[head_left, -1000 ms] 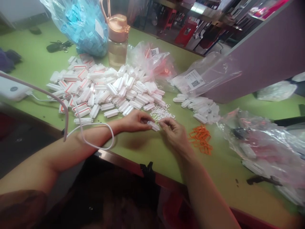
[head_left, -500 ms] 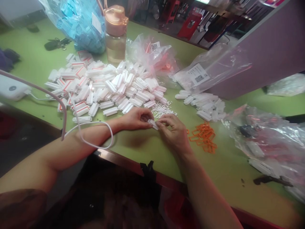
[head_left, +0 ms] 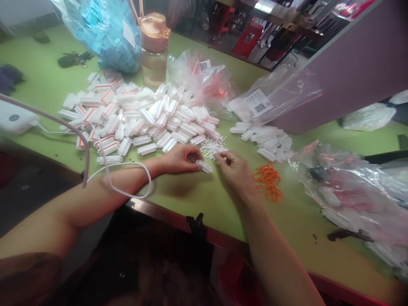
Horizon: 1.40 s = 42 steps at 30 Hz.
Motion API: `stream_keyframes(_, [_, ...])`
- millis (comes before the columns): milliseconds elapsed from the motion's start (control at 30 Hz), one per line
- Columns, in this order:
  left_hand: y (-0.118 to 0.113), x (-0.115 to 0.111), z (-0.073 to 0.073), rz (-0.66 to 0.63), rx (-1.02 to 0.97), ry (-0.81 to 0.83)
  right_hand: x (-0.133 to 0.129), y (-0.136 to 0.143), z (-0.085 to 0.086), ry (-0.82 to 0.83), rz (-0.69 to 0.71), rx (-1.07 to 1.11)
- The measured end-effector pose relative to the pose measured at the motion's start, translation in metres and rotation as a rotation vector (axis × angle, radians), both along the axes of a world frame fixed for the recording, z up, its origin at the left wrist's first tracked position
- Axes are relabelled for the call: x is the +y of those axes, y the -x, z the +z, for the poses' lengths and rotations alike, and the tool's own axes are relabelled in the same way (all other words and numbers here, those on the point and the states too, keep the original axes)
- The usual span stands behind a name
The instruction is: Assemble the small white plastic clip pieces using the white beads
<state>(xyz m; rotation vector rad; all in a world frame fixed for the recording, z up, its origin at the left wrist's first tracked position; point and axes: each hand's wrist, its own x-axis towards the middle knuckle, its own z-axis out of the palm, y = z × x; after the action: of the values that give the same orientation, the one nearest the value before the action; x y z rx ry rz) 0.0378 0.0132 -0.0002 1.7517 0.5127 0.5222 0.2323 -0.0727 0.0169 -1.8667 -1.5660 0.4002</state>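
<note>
My left hand (head_left: 182, 159) is closed on a small white plastic housing (head_left: 204, 166), gripped at its left end between thumb and fingers. To the right, my right hand (head_left: 234, 168) has thumb and forefinger pinched at the edge of a scatter of tiny white pins (head_left: 212, 148). Whatever sits in that pinch, if anything, is too small to make out. A large heap of white plastic housings (head_left: 148, 117), some with orange-red strips, spreads behind my left hand. Thin orange rectangular frames (head_left: 268, 182) lie in a loose pile right of my right hand.
Clear white pieces (head_left: 270, 142) lie behind the orange frames. A drink bottle (head_left: 154, 51), a bag of blue parts (head_left: 108, 38) and labelled plastic bags (head_left: 258, 102) stand at the back. A white cable (head_left: 149, 180) loops over my left forearm. More bagged parts (head_left: 347, 191) cover the right side.
My right hand has come away from the white housing and moved up towards the tiny pins. My left hand still holds the housing. The view has turned slightly right.
</note>
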Motion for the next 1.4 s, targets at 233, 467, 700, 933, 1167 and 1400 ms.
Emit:
stream_keyframes(233, [-0.001, 0.000, 0.000, 0.008, -0.013, -0.010, 0.010, 0.011, -0.007, 0.071, 0.023, -0.256])
stream_keyframes(467, [-0.001, 0.000, -0.001, 0.000, -0.014, 0.011, -0.004, 0.004, 0.004, -0.055, 0.121, 0.067])
stream_keyframes(700, [-0.001, 0.000, -0.001, -0.010, -0.055, 0.065, -0.010, 0.006, 0.014, -0.097, 0.275, -0.094])
stream_keyframes(933, [-0.002, -0.002, 0.002, 0.014, -0.028, 0.114, -0.012, 0.014, 0.013, -0.142, 0.277, -0.377])
stream_keyframes(1167, [-0.003, -0.002, 0.001, 0.023, -0.046, 0.141, -0.017, 0.019, 0.014, -0.139, 0.267, -0.468])
stream_keyframes(1400, [-0.002, -0.001, 0.002, 0.012, -0.033, 0.138, -0.015, -0.001, 0.019, -0.044, 0.385, -0.156])
